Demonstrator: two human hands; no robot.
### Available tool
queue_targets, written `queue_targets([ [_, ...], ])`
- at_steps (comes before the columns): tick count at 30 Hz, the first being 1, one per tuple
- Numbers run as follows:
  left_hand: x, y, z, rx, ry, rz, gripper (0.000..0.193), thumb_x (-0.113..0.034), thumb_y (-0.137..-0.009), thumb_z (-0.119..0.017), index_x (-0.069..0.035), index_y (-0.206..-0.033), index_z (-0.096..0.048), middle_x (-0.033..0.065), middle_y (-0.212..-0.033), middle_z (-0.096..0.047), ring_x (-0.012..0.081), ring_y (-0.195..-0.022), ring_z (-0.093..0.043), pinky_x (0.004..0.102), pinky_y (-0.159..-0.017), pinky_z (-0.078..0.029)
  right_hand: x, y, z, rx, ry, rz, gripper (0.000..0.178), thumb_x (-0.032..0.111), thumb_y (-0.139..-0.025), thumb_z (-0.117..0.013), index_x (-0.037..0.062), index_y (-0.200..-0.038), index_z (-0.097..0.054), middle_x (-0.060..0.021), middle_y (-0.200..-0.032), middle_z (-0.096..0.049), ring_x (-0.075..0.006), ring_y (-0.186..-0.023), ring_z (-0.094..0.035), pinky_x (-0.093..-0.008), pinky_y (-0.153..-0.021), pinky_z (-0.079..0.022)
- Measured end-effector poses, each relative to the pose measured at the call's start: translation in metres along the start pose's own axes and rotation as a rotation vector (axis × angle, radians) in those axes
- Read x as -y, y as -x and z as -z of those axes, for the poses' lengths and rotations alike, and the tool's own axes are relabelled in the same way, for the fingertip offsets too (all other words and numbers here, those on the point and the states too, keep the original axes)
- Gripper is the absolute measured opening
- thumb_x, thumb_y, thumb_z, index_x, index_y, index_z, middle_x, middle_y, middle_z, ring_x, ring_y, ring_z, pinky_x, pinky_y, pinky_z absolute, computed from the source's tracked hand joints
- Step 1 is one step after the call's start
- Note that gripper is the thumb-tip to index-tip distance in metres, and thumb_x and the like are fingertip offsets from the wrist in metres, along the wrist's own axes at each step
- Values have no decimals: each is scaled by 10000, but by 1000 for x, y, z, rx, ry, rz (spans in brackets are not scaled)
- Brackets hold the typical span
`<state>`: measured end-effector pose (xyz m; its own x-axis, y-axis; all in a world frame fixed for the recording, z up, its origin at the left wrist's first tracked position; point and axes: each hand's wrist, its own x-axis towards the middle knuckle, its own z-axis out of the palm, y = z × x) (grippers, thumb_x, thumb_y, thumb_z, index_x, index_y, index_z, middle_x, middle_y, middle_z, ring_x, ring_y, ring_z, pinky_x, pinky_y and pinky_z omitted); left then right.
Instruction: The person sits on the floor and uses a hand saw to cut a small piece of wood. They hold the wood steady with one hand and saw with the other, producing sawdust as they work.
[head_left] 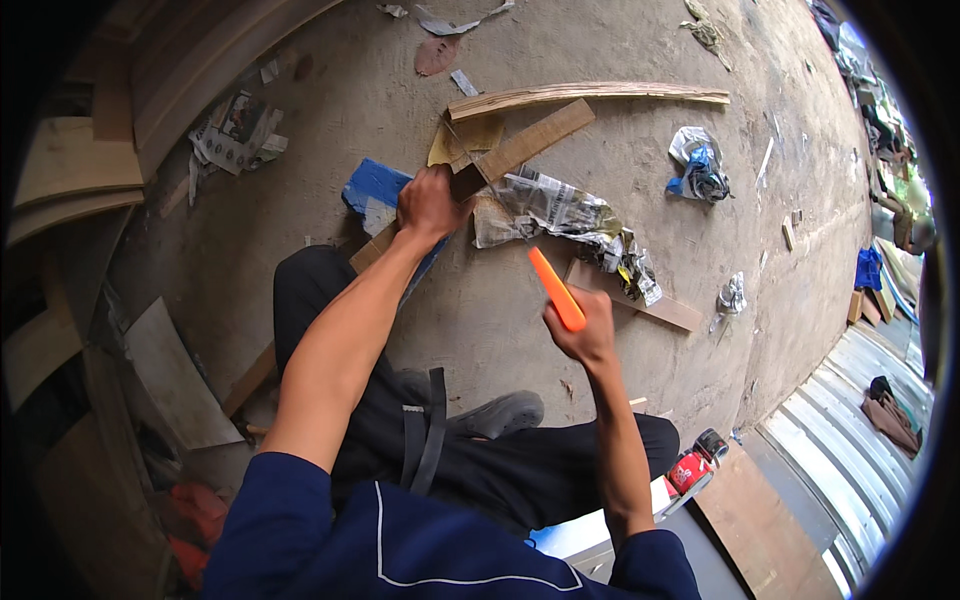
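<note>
Head camera: from where I stand, worn on the person's head, left one of a side-by-side pair.
Facing: steeply down, over the navy shirt (450, 540) at the lower edge, onto the concrete floor (600, 50).
Near to far: shirt closest; left hand (432, 208) and right hand (585, 328) farther out, both near mid-frame; floor behind them.
Fisheye rim: dark, curved; corrugated metal (845, 410) bends along the right side.
Left and right: upright, unmirrored; picture left is the person's left.

Plank (600, 93) behind wood piece (540, 138), newspaper (565, 205) before it, wrapper (702, 172) farther right
</note>
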<state>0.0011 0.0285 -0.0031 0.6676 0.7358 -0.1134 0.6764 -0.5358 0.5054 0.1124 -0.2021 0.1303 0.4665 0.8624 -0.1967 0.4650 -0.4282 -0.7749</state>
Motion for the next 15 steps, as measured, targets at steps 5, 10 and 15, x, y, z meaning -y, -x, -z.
queue_targets([
  [5,-5,0,0,-10,-8,-2,451,-405,-682,-805,-51,-887,-615,155,-909,-654,338,-893,-645,441,-748,-529,-4,-33,-13,-17,39,-5,106,126,-710,-675,24,-706,-644,-150,-591,-591,-318,-533,-615,-356,-542,-484],
  [10,1,-3,8,-18,-29,-6,457,-403,-684,-800,-48,-913,-626,148,-907,-655,334,-905,-647,434,-759,-531,-7,17,8,17,-95,-32,180,184,-705,-701,21,-696,-625,-147,-599,-590,-351,-562,-601,-383,-554,-482],
  [15,-7,-8,0,-1,-33,3,462,-409,-677,-808,-42,-893,-629,182,-876,-653,367,-819,-657,456,-697,-537,1,-72,-39,-54,41,42,267,287,-733,-692,28,-715,-632,-222,-659,-595,-400,-618,-605,-443,-601,-493],
])
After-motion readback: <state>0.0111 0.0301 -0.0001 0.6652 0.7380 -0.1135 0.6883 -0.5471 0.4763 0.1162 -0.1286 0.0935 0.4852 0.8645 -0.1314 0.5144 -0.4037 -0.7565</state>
